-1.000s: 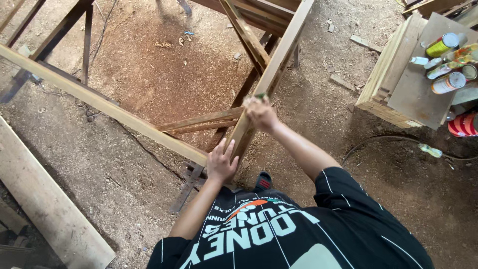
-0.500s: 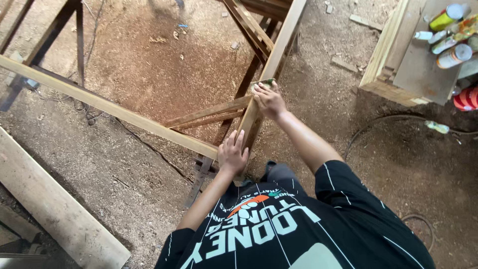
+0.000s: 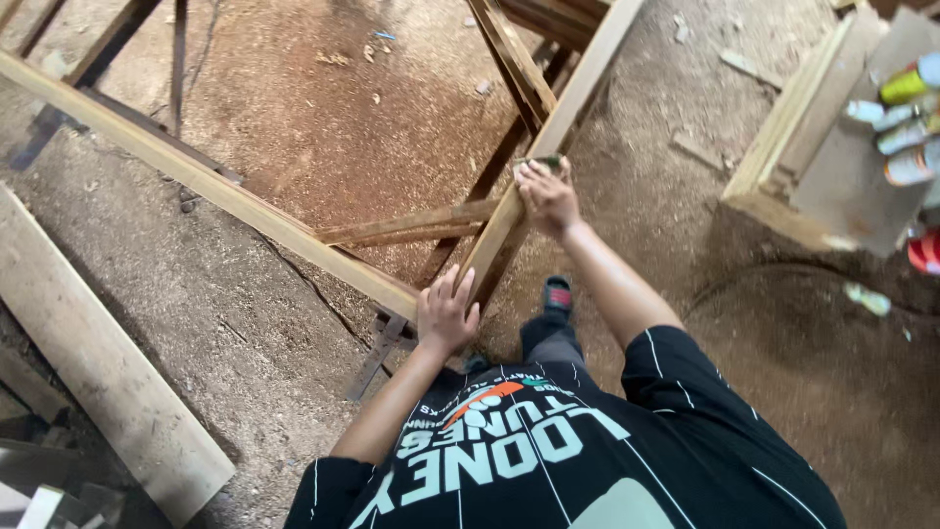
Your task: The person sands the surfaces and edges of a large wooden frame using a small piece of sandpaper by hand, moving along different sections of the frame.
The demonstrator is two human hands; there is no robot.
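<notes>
Leaned over a low frame of pale wooden rails, standing on the sawdust floor (image 3: 294, 88). Laid the left hand (image 3: 446, 315) open, fingers spread, flat on the near corner of the frame, where the long rail (image 3: 196, 176) met the side rail (image 3: 568, 108). Closed the right hand (image 3: 548, 196) around a small dark pad (image 3: 539, 161), pressed on the top face of the side rail, about midway along its visible length. Could not tell what kind of pad. Judged the work as roughly half done on this rail: near half already under the hands, far half toward the far edge untouched as far as seen. Left aside a wide plank (image 3: 98, 382) at the near left, and a wooden box (image 3: 783, 186) with spray cans (image 3: 906, 127) at the far right
</notes>
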